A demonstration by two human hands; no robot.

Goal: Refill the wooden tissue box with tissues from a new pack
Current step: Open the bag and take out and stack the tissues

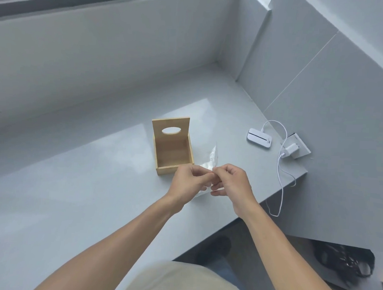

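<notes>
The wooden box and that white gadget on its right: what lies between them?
In the head view, only bare grey counter lies between the wooden box and the white gadget; the clear wrapper rises nearer.

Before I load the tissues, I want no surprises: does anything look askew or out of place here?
Nothing looks damaged or spilled. The wooden tissue box stands open and empty, lid upright. One oddity: the white cable from the charger hangs over the counter's edge.
</notes>
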